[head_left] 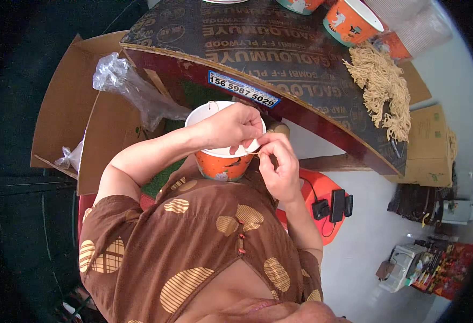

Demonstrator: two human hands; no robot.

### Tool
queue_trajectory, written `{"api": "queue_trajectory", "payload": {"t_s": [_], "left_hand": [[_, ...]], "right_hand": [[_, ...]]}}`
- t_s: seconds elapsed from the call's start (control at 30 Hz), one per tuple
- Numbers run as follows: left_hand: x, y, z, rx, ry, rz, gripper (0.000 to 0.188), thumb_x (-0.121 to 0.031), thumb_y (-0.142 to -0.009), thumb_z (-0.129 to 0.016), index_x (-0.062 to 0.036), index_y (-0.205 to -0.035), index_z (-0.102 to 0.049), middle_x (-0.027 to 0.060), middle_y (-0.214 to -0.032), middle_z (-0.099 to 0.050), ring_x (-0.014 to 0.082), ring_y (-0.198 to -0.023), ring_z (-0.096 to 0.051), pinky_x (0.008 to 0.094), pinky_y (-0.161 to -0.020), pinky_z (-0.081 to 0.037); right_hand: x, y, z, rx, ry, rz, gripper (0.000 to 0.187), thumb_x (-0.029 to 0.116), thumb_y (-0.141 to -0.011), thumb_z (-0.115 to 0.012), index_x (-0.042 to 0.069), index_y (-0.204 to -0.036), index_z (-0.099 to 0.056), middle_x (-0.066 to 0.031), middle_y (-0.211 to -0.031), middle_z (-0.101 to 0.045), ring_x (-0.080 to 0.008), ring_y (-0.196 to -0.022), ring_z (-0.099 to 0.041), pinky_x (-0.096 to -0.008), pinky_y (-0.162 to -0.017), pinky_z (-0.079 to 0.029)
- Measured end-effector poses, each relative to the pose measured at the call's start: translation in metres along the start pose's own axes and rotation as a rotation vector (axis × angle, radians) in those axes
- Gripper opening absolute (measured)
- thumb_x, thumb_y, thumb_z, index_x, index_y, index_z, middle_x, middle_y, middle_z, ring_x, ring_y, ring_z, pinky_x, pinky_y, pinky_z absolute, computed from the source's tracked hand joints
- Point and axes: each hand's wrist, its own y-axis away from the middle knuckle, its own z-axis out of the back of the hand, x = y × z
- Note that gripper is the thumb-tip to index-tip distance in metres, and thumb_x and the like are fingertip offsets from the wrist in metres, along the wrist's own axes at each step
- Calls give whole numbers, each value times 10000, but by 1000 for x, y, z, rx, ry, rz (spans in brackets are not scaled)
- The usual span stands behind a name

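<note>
A paper bucket (223, 168), orange outside with a printed pattern and white inside, sits upright against my front, below the table edge. My left hand (234, 126) reaches across its opening from the left. Its fingers are closed at the right side of the rim, with a fingertip showing inside; its exact hold is partly hidden. Just outside that rim, my right hand (277, 164) pinches a thin tan cord (254, 154). A small cord loop (213, 104) stands at the far left of the rim.
On the dark plywood table (279, 48) lie a bundle of tan cords (380, 89) and more orange buckets (352, 22). At left is an open cardboard box (107, 142) with clear plastic film (121, 75). A red stool (322, 188) bears black devices (337, 204).
</note>
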Motion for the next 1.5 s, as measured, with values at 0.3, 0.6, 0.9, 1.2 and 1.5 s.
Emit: {"api": "queue_trajectory", "payload": {"t_s": [0.3,0.6,0.9,1.2,1.5], "left_hand": [[3,11,-6,-163,-230,-272,207,30,-898,-583,27,-1094,-518,33,-774,-618,69,-655,-578,219,-551,-479],[1,20,-4,-160,-263,-327,305,39,-871,-619,10,-1155,-513,28,-789,-625,72,-729,-584,244,-660,-471],[3,32,5,-176,-422,-303,230,-36,-817,-633,22,-1039,-638,129,-788,-678,201,-728,-665,338,-681,-520],[2,42,-3,-246,-520,-303,126,-50,-810,-621,33,-881,-683,197,-819,-690,313,-805,-695,389,-706,-532],[-2,46,-5,-150,-517,-264,93,-38,-785,-654,13,-861,-664,123,-832,-685,236,-806,-669,356,-718,-516]], "right_hand": [[3,-10,-2,-20,38,140,82,-37,-829,-610,-8,-896,-573,-204,-1189,-568,-278,-933,-609,-343,-789,-493],[1,-6,3,92,-95,-9,68,-42,-842,-593,-5,-893,-566,-120,-1018,-603,-185,-774,-580,-285,-666,-465],[1,-3,1,5,-77,29,70,-49,-855,-596,-3,-905,-581,-70,-911,-571,-118,-719,-534,-249,-612,-427],[7,-2,-5,-28,-40,-71,31,-29,-885,-605,-10,-909,-596,-66,-802,-598,-118,-634,-545,-259,-568,-436],[7,-2,-16,-98,-1,-102,71,-30,-858,-645,-7,-896,-590,-85,-746,-623,-135,-656,-624,-278,-590,-491]]}}
